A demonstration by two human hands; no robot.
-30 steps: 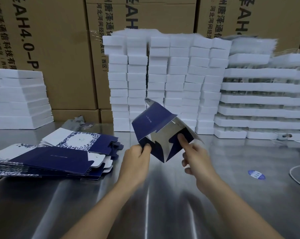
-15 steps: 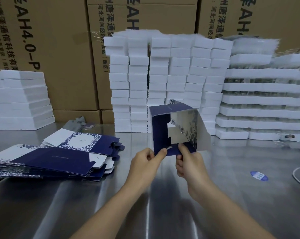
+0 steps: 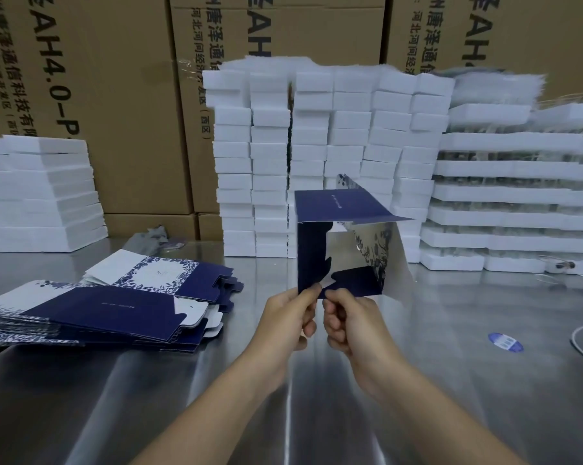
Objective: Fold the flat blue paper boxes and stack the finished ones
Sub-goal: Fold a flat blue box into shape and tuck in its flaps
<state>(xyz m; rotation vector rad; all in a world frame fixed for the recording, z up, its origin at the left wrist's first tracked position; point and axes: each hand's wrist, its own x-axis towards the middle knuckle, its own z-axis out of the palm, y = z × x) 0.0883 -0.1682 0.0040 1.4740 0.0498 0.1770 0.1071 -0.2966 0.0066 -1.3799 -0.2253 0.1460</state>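
A: Where's the half-opened dark blue paper box (image 3: 337, 208)?
B: Held up over the shiny steel table (image 3: 149, 397).
A: And the grip?
B: Both curled: left hand (image 3: 290, 318) pinches the lower corner of the side flap (image 3: 311, 256), and right hand (image 3: 350, 327) pinches the bottom flap (image 3: 355, 280) beside it.

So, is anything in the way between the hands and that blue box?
Nothing visible. The left hand and the right hand both pinch the box directly by its lower flaps.

We hold box (image 3: 333, 207) up in middle, over table (image 3: 451, 380). Pile of flat boxes (image 3: 108, 308) on table, to our left. Sticker (image 3: 505, 342) on table, right. Foam stacks (image 3: 317, 135) behind box. Big cartons (image 3: 122, 95) at very back.
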